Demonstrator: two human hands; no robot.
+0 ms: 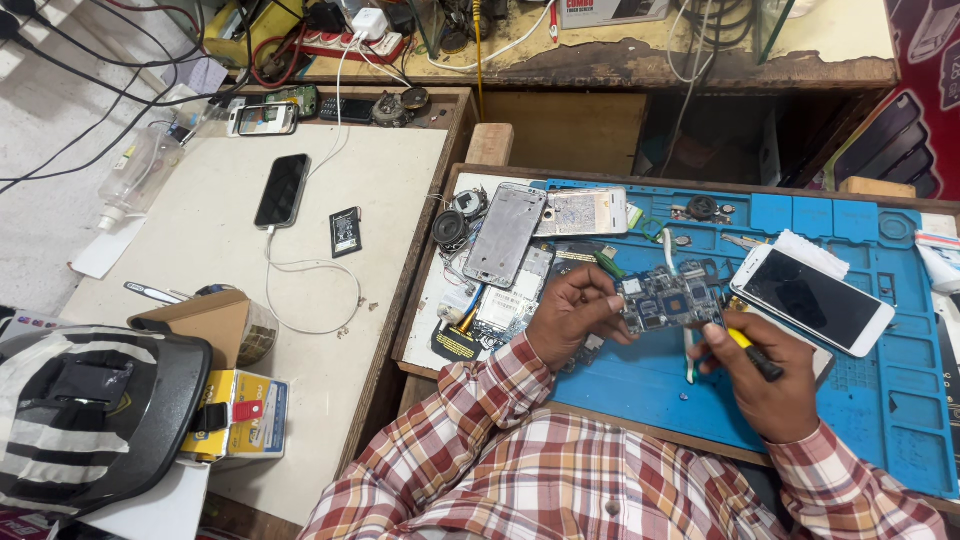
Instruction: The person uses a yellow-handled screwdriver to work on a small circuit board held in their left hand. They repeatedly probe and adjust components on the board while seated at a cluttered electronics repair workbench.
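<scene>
Circuit board [668, 298] pinched in left hand [572, 312], one yellow-handled tool [752, 352] gripped in right hand [762, 378].

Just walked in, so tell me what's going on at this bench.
A person in a plaid shirt is working over a blue repair mat. The left hand holds a small circuit board up by its edge, and the right hand grips a yellow-and-black tool just below the board. A white phone lies face up on the mat to the right. A bare phone frame and other loose parts lie to the left. On the side table, a black phone is plugged into a white cable.
</scene>
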